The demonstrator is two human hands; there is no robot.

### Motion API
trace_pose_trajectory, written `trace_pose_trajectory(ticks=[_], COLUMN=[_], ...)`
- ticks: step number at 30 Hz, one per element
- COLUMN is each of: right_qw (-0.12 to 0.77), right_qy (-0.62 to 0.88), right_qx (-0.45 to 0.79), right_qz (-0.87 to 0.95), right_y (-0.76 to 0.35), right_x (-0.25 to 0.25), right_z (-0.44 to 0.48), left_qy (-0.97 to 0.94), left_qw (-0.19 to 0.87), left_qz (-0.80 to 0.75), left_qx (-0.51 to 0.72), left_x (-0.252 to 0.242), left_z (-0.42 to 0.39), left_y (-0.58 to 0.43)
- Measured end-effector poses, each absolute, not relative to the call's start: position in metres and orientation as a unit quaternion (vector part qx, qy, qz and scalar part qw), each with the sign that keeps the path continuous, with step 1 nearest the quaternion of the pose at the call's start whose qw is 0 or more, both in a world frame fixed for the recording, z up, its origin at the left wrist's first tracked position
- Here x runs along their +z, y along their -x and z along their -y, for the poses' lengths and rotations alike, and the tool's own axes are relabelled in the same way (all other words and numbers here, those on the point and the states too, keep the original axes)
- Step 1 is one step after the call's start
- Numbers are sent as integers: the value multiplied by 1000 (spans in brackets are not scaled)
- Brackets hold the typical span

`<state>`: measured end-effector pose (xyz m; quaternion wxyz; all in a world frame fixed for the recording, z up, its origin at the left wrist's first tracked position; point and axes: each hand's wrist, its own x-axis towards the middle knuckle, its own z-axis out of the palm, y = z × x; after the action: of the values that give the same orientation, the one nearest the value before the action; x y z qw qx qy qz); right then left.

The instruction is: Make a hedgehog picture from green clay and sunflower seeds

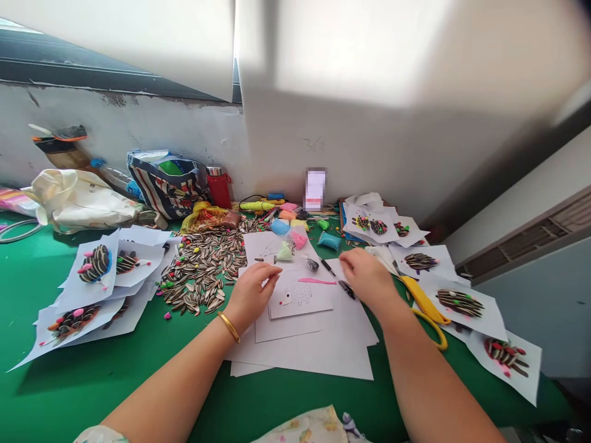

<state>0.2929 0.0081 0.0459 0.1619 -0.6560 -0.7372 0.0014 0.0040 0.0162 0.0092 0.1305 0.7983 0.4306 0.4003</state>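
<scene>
A small sheet with a drawn hedgehog point(298, 296), its nose marked red, lies on a stack of white paper point(323, 354). My left hand point(253, 294) rests at the sheet's upper left, fingers stretched out and holding nothing visible. To the right of the stack, my right hand point(369, 277) has its fingers bent together; whatever is between them, if anything, is hidden. Between my hands lie a pink modelling tool point(317, 281), a black pen point(327, 266), another black pen point(347, 289) and a small wrapped dark lump of clay point(313, 263).
Loose sunflower seeds point(203, 264) cover the left middle. Seed-covered hedgehog pictures lie at left point(95, 271) and right point(459, 303). Yellow-handled scissors point(427, 304) sit by my right forearm. Behind are clay packs point(329, 240), a phone point(315, 187), a red bottle point(219, 187) and a striped bag point(166, 184).
</scene>
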Motion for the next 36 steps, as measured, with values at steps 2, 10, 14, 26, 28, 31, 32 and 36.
trace_pose_trajectory(ticks=[2, 10, 14, 26, 28, 31, 32, 36], right_qw=[119, -55, -37, 287, 309, 329, 332, 347], right_qy=[721, 737, 725, 569, 531, 492, 483, 458], right_qx=[-53, -52, -80, 120, 134, 161, 170, 191], right_qz=[681, 672, 683, 762, 778, 789, 793, 796], right_y=[-319, -372, -376, -236, -220, -212, -212, -212], right_x=[54, 39, 39, 57, 50, 40, 37, 31], right_z=[-15, -56, -63, 15, 21, 24, 24, 26], left_qy=[-795, -797, -800, -777, -771, -787, -794, -809], left_qw=[134, 157, 171, 178, 168, 155, 153, 143], left_qz=[-434, -430, -424, -367, -347, -316, -310, -324], left_qx=[403, 394, 388, 479, 507, 507, 499, 469], left_x=[11, 15, 15, 24, 26, 27, 27, 27], left_z=[-15, -7, -6, 7, 11, 16, 17, 19], left_y=[-5, -8, -8, -14, -15, -16, -17, -18])
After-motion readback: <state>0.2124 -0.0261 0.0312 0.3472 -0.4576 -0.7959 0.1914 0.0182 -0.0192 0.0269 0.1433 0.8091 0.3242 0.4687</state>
